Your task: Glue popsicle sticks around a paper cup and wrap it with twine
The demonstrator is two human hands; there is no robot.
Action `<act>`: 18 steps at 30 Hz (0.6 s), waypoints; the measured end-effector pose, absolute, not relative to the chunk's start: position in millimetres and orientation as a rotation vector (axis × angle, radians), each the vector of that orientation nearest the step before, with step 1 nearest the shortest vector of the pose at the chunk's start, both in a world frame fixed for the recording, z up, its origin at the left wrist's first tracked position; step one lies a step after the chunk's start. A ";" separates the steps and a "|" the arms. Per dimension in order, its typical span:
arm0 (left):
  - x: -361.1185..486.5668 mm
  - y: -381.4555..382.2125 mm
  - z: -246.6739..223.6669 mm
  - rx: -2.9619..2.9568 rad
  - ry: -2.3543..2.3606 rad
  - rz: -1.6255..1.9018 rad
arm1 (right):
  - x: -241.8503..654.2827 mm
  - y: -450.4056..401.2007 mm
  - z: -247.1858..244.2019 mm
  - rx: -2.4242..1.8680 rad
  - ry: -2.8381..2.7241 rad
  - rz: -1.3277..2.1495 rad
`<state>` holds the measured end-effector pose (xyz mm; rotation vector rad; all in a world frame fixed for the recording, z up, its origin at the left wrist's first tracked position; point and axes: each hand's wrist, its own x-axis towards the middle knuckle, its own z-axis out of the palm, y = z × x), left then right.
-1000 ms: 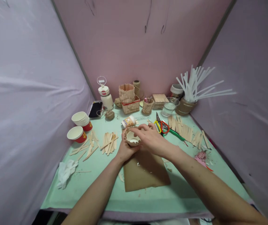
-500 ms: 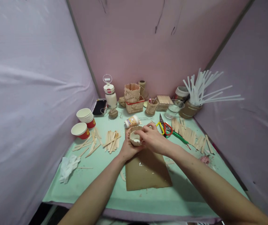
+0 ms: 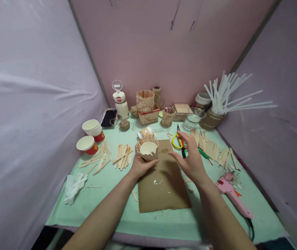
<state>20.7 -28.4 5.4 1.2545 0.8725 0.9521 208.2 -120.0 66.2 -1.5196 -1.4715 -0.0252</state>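
My left hand (image 3: 142, 166) is wrapped round a paper cup (image 3: 148, 148) whose outside is ringed with wooden stick pieces, their tops making a jagged rim. The cup is tipped so that its white inside faces me. Under it lies a sheet of brown cardboard (image 3: 161, 194) with a few shiny glue spots. To the right of the cup, my right hand (image 3: 191, 158) is in the air with thumb and fingers apart, holding nothing. Just beyond it are yellow-handled scissors (image 3: 176, 141), partly hidden by the fingers.
A pink glue gun (image 3: 233, 196) with a black cord lies at right. Wooden sticks (image 3: 123, 157) and stacked red paper cups (image 3: 93, 130) are on the left. Flattened sticks (image 3: 211, 149), a clear water bowl (image 3: 194, 119) and a pot of glue sticks (image 3: 212, 118) stand right and back.
My right hand has come out of the cup and moved right, its fingers opening. The left hand still holds the cup. The pink glue gun, hidden by my arm before, now shows.
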 end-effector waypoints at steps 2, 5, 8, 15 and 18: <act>19.3 -27.9 5.6 1.246 0.854 0.898 | 206.8 -115.6 54.4 -1.512 -1.177 0.138; 18.4 -24.8 5.3 1.059 0.760 0.896 | 197.6 -105.8 42.2 -1.542 -1.020 0.440; 18.8 -21.5 6.5 0.810 0.675 0.897 | 183.4 -97.3 37.0 -1.522 -1.082 0.601; 20.9 -17.2 6.7 0.766 0.719 0.941 | 153.9 -95.5 15.0 -1.501 -1.328 0.617; 21.3 -15.7 4.7 0.874 0.759 1.001 | 153.0 -98.6 2.5 -1.547 -1.328 0.548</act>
